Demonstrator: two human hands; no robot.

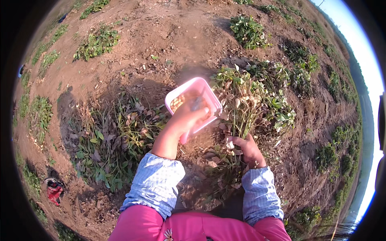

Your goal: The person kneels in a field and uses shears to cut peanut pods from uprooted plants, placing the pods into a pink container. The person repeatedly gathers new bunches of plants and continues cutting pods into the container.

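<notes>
My left hand [188, 116] reaches over the near rim of a pink plastic container [213, 98]. Its thumb shows inside the walls, but the other fingers are hidden or blurred, so whether they grip anything is unclear. Pale peanuts in their shells [177, 102] lie in the container's left part. To the right, my right hand [248, 150] clasps the stems of an uprooted bunch of peanut plants [244, 111]. The bunch stands roughly upright out of that fist, beside the container, with dry and green leaves about it.
A heap of wilting pulled plants [111, 141] lies on the soil at left. Further leafy clumps [248, 31] are spread over the brown field [181, 33]. A red and black object [54, 191], perhaps cloth, is on the ground at lower left.
</notes>
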